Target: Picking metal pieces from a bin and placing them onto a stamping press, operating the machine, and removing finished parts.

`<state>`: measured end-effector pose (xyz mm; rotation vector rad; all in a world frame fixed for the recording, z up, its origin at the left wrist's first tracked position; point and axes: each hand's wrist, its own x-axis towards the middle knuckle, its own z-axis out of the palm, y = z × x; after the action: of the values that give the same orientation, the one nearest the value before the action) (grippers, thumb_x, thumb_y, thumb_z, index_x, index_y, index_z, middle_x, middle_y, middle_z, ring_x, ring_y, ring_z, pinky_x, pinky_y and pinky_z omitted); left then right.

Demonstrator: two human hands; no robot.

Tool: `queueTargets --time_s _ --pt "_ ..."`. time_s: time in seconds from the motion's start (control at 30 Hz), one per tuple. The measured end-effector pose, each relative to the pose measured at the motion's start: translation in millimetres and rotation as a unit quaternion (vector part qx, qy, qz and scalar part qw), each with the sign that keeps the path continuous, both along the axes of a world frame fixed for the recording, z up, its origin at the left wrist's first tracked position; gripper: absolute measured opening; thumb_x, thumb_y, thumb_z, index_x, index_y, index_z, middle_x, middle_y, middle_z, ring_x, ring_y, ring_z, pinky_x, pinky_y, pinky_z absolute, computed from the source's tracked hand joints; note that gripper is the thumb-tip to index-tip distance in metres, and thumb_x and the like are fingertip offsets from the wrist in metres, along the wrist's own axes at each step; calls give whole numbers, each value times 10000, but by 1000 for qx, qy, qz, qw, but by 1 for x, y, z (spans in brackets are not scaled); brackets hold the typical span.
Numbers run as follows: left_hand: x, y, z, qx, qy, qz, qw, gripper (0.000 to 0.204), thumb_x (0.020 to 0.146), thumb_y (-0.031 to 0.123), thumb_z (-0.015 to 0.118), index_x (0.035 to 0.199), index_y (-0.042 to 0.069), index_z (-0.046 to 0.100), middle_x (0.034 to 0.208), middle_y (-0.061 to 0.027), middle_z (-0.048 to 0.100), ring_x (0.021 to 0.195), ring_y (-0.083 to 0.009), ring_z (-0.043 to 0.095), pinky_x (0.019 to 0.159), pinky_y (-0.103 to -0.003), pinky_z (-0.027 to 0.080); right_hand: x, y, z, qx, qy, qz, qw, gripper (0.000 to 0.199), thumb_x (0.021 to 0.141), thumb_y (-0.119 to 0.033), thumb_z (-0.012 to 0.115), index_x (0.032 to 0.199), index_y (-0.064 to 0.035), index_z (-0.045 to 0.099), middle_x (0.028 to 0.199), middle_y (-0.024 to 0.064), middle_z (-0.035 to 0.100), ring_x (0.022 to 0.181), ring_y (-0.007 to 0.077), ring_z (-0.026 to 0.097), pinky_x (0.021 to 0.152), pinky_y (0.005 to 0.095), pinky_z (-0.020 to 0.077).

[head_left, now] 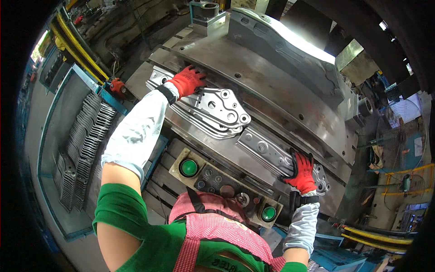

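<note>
My left hand (186, 82), in a red glove, has its fingers bent over the far edge of a stamped metal bracket (222, 108). That bracket tops a short stack of similar parts on the steel press bed (201, 139); its wide end has several holes and faces right. Farther right, a second stamped bracket (263, 147) lies slantwise on the bed. Around its narrow part, near the holed right end, closes my right hand (302, 173), also gloved in red with a black palm. The thumb of my left hand is hidden.
A control box (217, 179) with two green buttons (188, 168) stands between me and the bed. Behind the parts rises a large steel die (285, 59). At left, a blue-framed bin (45, 149) holds rows of metal parts (86, 136). Yellow rails (81, 47) stand at far left.
</note>
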<state>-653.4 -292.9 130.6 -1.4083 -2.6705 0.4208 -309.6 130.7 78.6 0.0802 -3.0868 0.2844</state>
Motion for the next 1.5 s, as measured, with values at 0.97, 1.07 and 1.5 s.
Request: queueTargets --time_s 0.97,1.07,1.5 --pt "204 -84 -28 277 -22 265 923 613 774 247 552 1340 96 371 1379 -141 343 1288 -364 265 1071 -508 174 -83 -22 151 83 161 28 983 940 457 -322 791 1270 -52 403 1238 175 414 1178 355 365 1028 514 222" --pt "198 -74 -38 293 -38 244 924 604 775 250 553 1333 99 377 1381 -142 342 1289 -360 265 1070 -507 176 -170 -6 167 124 274 12 954 918 517 -318 752 1316 -80 368 1263 155 391 1177 330 351 1049 495 204" --pt "295 -137 -154 212 -150 391 883 562 770 318 592 1250 68 442 1321 -195 384 1218 -408 330 1014 -520 252 -312 -37 141 220 249 -12 943 1024 596 -457 732 1411 -135 202 1410 131 270 1296 334 245 1080 541 64"
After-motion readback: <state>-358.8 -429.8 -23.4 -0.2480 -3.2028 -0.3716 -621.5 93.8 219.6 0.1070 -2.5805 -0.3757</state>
